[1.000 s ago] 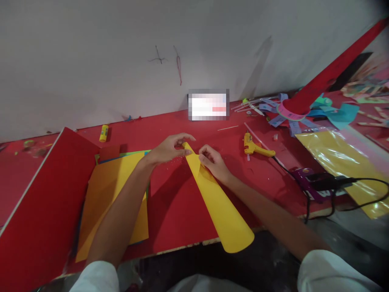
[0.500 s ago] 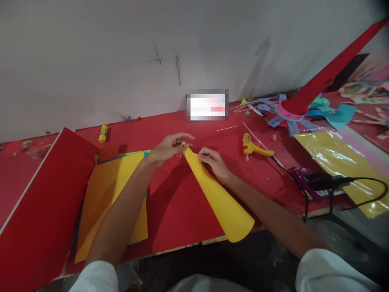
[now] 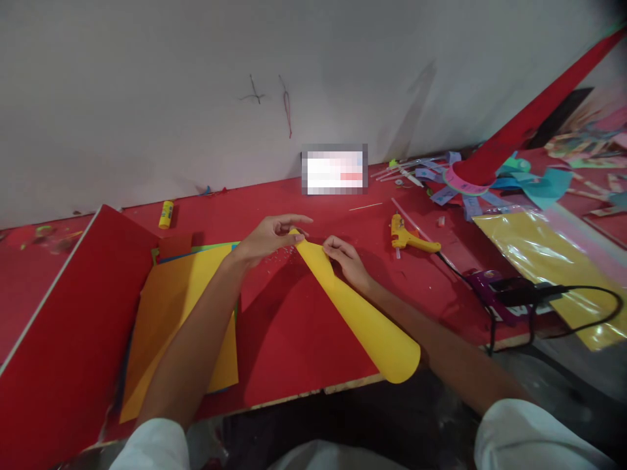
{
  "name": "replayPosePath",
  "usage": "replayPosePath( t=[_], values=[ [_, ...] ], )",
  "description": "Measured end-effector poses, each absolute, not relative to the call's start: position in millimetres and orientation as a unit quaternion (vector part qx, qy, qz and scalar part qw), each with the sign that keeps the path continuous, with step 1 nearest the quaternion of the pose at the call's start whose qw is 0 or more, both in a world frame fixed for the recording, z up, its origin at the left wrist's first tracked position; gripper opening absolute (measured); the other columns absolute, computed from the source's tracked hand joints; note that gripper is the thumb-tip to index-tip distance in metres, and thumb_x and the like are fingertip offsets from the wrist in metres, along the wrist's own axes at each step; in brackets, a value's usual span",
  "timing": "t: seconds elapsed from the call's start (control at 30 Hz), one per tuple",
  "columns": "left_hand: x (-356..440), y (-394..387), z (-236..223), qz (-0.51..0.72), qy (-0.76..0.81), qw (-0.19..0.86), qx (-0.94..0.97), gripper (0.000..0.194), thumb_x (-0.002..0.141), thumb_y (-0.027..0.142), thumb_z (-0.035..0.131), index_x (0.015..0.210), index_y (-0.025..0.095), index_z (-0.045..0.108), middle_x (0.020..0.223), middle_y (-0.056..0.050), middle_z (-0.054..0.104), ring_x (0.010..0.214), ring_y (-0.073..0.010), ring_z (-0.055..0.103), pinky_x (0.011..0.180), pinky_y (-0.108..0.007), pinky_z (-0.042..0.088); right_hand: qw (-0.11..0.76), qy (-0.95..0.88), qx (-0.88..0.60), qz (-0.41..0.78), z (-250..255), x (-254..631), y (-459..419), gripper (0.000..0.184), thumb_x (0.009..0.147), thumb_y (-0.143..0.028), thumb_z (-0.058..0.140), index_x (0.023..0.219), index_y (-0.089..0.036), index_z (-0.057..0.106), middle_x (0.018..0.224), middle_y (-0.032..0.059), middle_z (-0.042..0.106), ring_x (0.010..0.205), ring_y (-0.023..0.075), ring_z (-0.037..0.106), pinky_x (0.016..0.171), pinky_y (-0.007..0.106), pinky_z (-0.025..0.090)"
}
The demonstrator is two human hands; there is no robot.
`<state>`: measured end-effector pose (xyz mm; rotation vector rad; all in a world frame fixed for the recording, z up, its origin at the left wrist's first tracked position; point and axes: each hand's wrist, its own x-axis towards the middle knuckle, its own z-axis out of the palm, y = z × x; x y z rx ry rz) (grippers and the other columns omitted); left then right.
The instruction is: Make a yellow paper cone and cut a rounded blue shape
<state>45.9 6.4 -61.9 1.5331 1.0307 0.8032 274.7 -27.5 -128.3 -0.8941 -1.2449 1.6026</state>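
A sheet of yellow paper rolled into a long cone (image 3: 362, 313) slants across the red table, its narrow tip pointing away from me and its wide end over the front edge. My left hand (image 3: 274, 236) pinches the tip between thumb and fingers, the index finger stretched past it. Farther down, on the cone's right side, my right hand (image 3: 347, 260) grips the paper's edge with curled fingers. What the fingertips press underneath is hidden. Left of the cone, partly under my left forearm, lies a stack of orange-yellow sheets (image 3: 181, 313).
A yellow glue gun (image 3: 414, 241) lies to the right, its cord running to a purple power box (image 3: 494, 294). A glue stick (image 3: 166, 214) stands at the back left. A red board (image 3: 68, 339) leans at the left. Plastic-wrapped yellow sheets (image 3: 543, 261) lie at the far right.
The cone's wide end has swung right and up, and its loose flap near my right hand has drawn in. My right hand has shifted slightly right; my left stays at the tip.
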Motion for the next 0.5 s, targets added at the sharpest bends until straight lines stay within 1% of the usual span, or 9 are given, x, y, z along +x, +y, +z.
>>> replayPosePath(
  t=[0.13, 0.33, 0.5],
  values=[
    [43.8, 4.9, -57.8, 0.329, 0.424, 0.550, 0.640, 0.052, 0.085, 0.042, 0.087, 0.131, 0.021, 0.076, 0.098, -0.007, 0.080, 0.086, -0.0149, 0.073, 0.078, -0.025, 0.056, 0.445, -0.484, -0.357, 0.663, -128.3, 272.7, -29.0, 0.036, 0.085, -0.052, 0.072, 0.076, -0.025, 0.050, 0.070, -0.0052, 0.039, 0.063, 0.0131, 0.035, 0.060, 0.029, 0.031],
    [45.8, 3.5, -57.8, 0.350, 0.420, 0.548, 0.633, 0.052, 0.082, 0.040, 0.091, 0.128, 0.020, 0.078, 0.089, -0.006, 0.079, 0.098, -0.0192, 0.076, 0.080, -0.024, 0.057, 0.456, -0.470, -0.340, 0.674, -127.4, 271.7, -28.3, 0.033, 0.081, -0.045, 0.073, 0.070, -0.024, 0.050, 0.068, -0.0045, 0.039, 0.063, 0.0136, 0.035, 0.062, 0.029, 0.032],
    [45.4, 4.9, -60.3, 0.376, 0.401, 0.544, 0.634, 0.048, 0.081, 0.041, 0.092, 0.124, 0.021, 0.080, 0.078, -0.003, 0.075, 0.096, -0.0188, 0.077, 0.080, -0.023, 0.058, 0.460, -0.460, -0.330, 0.684, -127.7, 272.1, -27.6, 0.031, 0.080, -0.043, 0.073, 0.069, -0.024, 0.051, 0.067, -0.0048, 0.040, 0.062, 0.0129, 0.036, 0.062, 0.029, 0.032]
  ],
)
